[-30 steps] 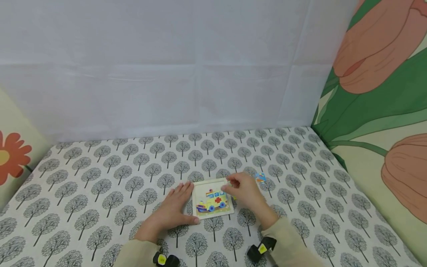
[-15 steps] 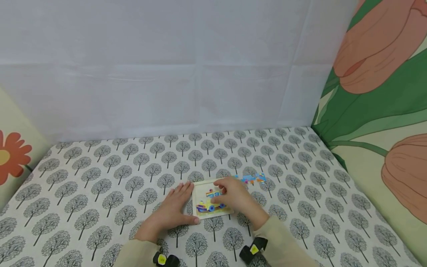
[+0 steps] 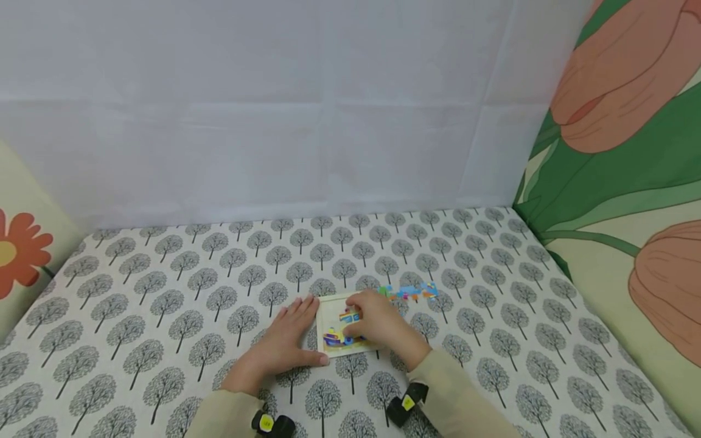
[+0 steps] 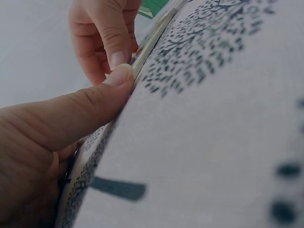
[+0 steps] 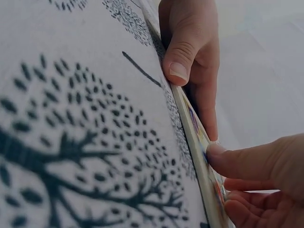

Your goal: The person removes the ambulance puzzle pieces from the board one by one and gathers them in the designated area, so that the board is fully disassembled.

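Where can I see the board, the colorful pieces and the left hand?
Board (image 3: 331, 311): head view, on its bare upper-left surface.
Pieces (image 3: 409, 291): head view, on blue near the middle of the group.
Left hand (image 3: 282, 343): head view, on the back of the hand.

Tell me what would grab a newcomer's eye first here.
Probably the big pink tulips filling the right side of the head view, facing a red flower at the left edge. Next, likely, comes the small framed vehicle picture low in the middle, between the left hand and right hand. Bright loose pieces lie just beyond the right hand on the tree-print cloth.
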The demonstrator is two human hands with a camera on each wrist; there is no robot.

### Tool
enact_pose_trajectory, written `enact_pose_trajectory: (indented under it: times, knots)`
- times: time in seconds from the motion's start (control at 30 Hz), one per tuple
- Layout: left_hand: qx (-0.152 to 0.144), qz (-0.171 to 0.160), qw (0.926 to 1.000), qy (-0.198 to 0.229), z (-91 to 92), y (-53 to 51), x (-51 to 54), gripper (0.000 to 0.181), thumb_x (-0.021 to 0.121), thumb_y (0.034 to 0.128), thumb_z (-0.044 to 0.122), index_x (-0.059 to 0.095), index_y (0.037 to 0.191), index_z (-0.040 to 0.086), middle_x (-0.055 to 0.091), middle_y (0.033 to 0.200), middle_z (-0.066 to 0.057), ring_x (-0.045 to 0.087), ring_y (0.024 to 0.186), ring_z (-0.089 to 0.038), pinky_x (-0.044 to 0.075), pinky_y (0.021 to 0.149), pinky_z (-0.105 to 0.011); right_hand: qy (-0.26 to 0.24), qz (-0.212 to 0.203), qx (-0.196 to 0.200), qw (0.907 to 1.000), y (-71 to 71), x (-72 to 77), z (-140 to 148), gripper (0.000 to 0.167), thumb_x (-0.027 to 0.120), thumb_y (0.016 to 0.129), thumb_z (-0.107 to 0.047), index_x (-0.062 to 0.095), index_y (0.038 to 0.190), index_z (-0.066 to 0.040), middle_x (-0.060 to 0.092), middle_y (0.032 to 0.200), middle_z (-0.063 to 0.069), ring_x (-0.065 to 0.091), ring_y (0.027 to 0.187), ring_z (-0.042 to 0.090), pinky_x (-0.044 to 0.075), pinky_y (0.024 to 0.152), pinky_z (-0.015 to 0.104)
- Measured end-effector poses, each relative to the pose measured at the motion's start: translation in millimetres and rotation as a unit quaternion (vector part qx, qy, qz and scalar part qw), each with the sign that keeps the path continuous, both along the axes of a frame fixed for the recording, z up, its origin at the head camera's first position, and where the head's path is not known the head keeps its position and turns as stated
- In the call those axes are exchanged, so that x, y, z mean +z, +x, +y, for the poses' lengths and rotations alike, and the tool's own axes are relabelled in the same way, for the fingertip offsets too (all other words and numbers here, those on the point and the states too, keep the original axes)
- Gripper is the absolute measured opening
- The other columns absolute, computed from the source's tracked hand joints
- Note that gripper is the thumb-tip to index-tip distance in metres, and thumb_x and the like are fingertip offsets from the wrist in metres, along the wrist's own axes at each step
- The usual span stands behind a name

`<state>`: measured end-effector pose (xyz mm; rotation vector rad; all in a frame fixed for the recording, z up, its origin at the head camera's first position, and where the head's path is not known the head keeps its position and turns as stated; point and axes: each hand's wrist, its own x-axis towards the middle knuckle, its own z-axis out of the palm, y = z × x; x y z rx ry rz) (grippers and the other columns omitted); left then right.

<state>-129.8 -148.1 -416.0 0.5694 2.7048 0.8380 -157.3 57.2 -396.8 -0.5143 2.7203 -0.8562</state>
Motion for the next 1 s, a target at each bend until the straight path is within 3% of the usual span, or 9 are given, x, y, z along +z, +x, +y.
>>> enact_pose_trajectory:
  times: [0.17,0.37,0.5,0.73,1.0]
  knots:
    - [-0.003,0.002,1.0000,-0.001,0.3,-1.3,0.5,0.110,0.074,0.0675,0.052,0.019,0.146,-0.002,0.014,0.153,-0.018,0.006,0.141,-0.039,0.003,0.113,-0.055,0.015,0.006,0.007,0.9998,-2.0,3.7,-2,0.038,0.079,0.072,-0.020,0.066,0.105,-0.004,0.058,0.091,0.003,0.050,0.078,0.014,0.044,0.070,0.028]
    - [-0.001,0.000,1.0000,0.001,0.9,-1.4,1.5,0.109,0.075,0.0676,0.050,0.019,0.146,-0.002,0.014,0.153,-0.018,0.006,0.141,-0.039,0.003,0.113,-0.055,0.025,-0.021,0.018,0.9993,-8.5,7.6,-6,0.027,0.080,0.070,-0.015,0.062,0.089,-0.006,0.054,0.078,0.000,0.047,0.067,0.014,0.041,0.059,0.025]
    - [-0.001,-0.001,1.0000,0.000,0.9,-1.1,2.4,0.109,0.075,0.0677,0.050,0.020,0.146,-0.002,0.014,0.153,-0.019,0.006,0.141,-0.039,0.003,0.112,-0.056,0.041,-0.043,0.017,0.9981,-14.5,9.3,-10,0.028,0.082,0.068,-0.014,0.056,0.080,-0.009,0.053,0.072,-0.001,0.046,0.062,0.014,0.040,0.054,0.025]
    - [0.000,-0.004,1.0000,0.000,0.2,0.3,4.1,0.109,0.075,0.0682,0.050,0.019,0.146,-0.002,0.014,0.153,-0.020,0.006,0.140,-0.040,0.003,0.112,-0.056,0.099,-0.048,0.026,0.9936,-18.4,13.5,-15,0.032,0.082,0.069,-0.020,0.053,0.080,-0.013,0.052,0.073,-0.002,0.046,0.065,0.013,0.040,0.057,0.024]
    - [-0.001,-0.005,1.0000,0.000,0.3,0.4,2.5,0.110,0.075,0.0680,0.051,0.019,0.146,-0.003,0.014,0.153,-0.020,0.006,0.140,-0.040,0.003,0.112,-0.057,0.101,-0.045,0.022,0.9937,-16.4,14.2,-15,0.034,0.082,0.068,-0.020,0.052,0.081,-0.013,0.051,0.074,-0.002,0.046,0.067,0.013,0.040,0.058,0.024]
